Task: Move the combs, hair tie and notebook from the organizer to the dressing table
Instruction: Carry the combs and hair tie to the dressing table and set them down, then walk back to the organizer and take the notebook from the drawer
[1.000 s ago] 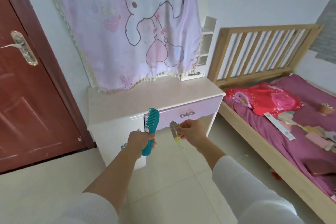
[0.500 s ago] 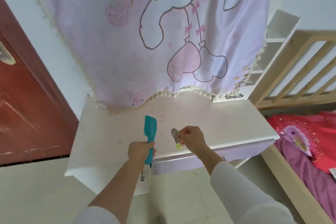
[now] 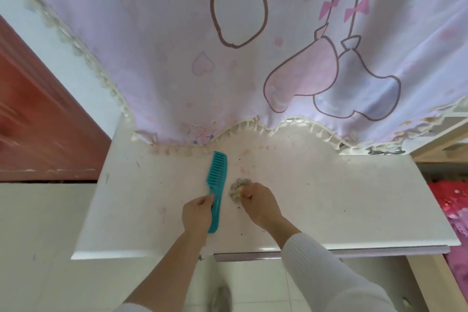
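A teal comb (image 3: 217,180) lies lengthwise over the white dressing table (image 3: 329,197), teeth facing left, its handle pinched by my left hand (image 3: 197,215). Just to its right a greyish, yellow-flecked hair tie (image 3: 236,190) rests against the tabletop, gripped at its right side by the fingers of my right hand (image 3: 260,206). Both hands hover low over the middle of the tabletop. No organizer or notebook is in view.
A pink cartoon-print cloth (image 3: 228,45) with a tasselled hem hangs over the back of the table. A red-brown door (image 3: 38,121) stands to the left, a wooden bed frame (image 3: 440,139) with pink bedding (image 3: 453,200) to the right. Small dark specks dot the tabletop.
I have stepped up to the dressing table. Both hands moved forward and down, bringing the comb and hair tie from in front of the drawer onto the tabletop.
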A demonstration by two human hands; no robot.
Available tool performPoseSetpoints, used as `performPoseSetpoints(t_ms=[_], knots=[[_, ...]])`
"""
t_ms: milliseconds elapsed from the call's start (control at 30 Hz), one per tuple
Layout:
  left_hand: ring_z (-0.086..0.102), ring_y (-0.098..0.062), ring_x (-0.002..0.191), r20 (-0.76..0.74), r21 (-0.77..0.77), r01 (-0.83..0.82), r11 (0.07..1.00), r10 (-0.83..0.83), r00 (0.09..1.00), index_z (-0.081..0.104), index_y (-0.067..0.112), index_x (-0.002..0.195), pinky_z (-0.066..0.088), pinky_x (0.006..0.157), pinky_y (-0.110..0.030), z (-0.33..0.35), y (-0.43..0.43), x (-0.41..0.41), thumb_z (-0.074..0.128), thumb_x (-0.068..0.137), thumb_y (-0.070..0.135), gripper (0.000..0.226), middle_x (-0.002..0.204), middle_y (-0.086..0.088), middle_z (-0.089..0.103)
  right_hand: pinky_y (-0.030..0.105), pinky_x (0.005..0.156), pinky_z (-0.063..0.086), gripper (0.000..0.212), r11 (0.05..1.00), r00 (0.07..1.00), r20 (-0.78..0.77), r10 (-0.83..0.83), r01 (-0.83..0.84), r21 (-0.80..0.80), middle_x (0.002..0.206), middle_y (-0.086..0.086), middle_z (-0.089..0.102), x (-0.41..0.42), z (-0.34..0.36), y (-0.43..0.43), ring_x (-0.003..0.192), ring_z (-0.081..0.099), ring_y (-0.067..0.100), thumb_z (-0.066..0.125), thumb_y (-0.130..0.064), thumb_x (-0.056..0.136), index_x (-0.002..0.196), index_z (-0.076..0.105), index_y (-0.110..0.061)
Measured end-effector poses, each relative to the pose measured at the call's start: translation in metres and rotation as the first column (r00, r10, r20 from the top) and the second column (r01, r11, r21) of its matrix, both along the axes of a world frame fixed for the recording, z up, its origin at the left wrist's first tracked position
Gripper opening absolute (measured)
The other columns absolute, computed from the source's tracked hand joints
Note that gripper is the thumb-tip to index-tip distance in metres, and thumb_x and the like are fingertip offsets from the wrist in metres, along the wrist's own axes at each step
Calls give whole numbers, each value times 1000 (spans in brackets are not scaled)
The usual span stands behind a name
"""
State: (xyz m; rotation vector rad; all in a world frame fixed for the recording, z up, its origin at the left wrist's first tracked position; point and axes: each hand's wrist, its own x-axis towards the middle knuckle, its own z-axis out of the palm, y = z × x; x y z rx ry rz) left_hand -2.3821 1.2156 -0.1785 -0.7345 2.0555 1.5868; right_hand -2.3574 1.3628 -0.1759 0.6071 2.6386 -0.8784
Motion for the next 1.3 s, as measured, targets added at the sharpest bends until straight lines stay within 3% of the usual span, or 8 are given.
performPoseSetpoints(t_ms=[100, 200, 400, 567, 700, 800, 967, 1300], knots=[[49, -16, 53, -49, -73, -24, 997, 21, 999, 62, 22, 58, 38, 52, -25, 2, -2, 0, 60, 84, 13, 28, 55, 4, 56, 25, 69, 49, 21, 1000, 1000, -27, -17, 17, -4, 98, 5, 63, 2, -5, -3, 76, 55, 18, 47, -15, 91, 86, 67, -12], [48, -12, 57, -78, -87, -92, 992, 86, 993, 64, 23, 75, 41, 59, -26, 4, -5, 0, 59, 87, 10, 18, 57, 12, 51, 21, 75, 47, 23, 1000, 998, -58, 22, -22, 14, 113, 3, 63, 6, -7, -6, 86, 59, 18, 50, -18, 92, 104, 70, -14], [35, -6, 52, -87, -160, 11, 987, -25, 996, 37, 29, 51, 29, 52, -21, 10, -16, 9, 56, 88, 9, 46, 55, 11, 39, 25, 87, 46, 34, 1000, 998, -61, -6, 8, 24, 129, -5, 56, 21, -2, -13, 107, 58, 18, 57, -17, 86, 119, 64, -19], [45, -22, 61, -137, -172, 166, 971, -191, 972, 60, 13, 60, 36, 61, -27, 28, -32, 15, 56, 86, 11, 26, 58, 0, 49, 24, 84, 46, 36, 992, 985, -125, -120, 123, 14, 120, -4, 58, 47, 25, -23, 100, 59, 15, 61, -21, 85, 121, 61, -22], [64, -28, 84, -227, -180, 352, 918, -387, 894, 72, 5, 99, 49, 65, -27, 51, -35, 32, 54, 89, 15, 22, 101, -13, 71, 27, 87, 47, 32, 965, 947, -189, -258, 263, -1, 116, -1, 60, 97, 52, -40, 99, 60, 17, 60, -23, 85, 117, 62, -17], [65, -29, 104, -275, -220, 558, 800, -600, 751, 69, 9, 111, 48, 81, -28, 65, -34, 66, 53, 89, 15, 27, 113, -11, 69, 31, 89, 48, 30, 916, 891, -236, -388, 400, 2, 117, 1, 61, 156, 73, -63, 101, 61, 18, 59, -23, 86, 115, 63, -17], [63, -28, 106, -402, -361, 794, 489, -850, 341, 71, 10, 107, 45, 91, -30, 93, -28, 168, 52, 85, 12, 28, 110, -11, 72, 29, 92, 47, 33, 729, 700, -300, -648, 684, 21, 125, 1, 61, 288, 108, -107, 108, 60, 19, 61, -26, 86, 118, 61, -17], [66, -25, 96, -544, -449, 873, -192, -716, -437, 71, 11, 103, 44, 75, -25, 155, -54, 477, 54, 86, 15, 25, 106, -9, 72, 33, 89, 46, 40, 113, 162, -329, -930, 980, 165, 127, 6, 56, 611, 163, -254, 113, 56, 24, 58, -32, 86, 122, 59, -14]])
